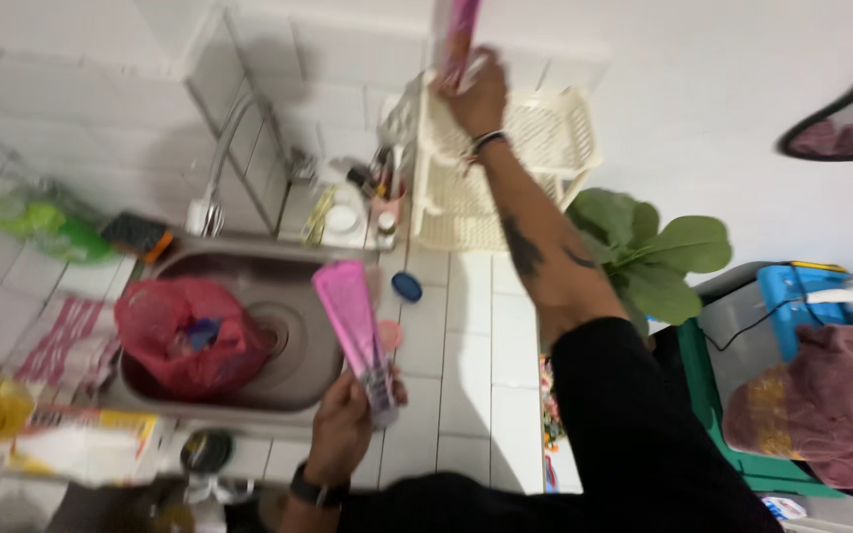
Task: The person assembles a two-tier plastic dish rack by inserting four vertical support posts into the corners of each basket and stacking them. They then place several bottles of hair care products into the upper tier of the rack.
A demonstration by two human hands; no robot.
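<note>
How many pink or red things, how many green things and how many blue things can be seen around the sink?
Pink or red: 3 – tube in left hand, tube in right hand, red bag
Green: 2 – green bag, leafy plant
Blue: 1 – blue cap
Total: 6

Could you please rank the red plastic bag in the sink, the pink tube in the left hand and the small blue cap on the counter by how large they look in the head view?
1. Red plastic bag, largest.
2. Pink tube, held in the left hand; it is nearer the camera, so its true size is unsure.
3. Blue cap, clearly smallest.

White tiled wall (71, 89), tiled counter (466, 336)
</note>
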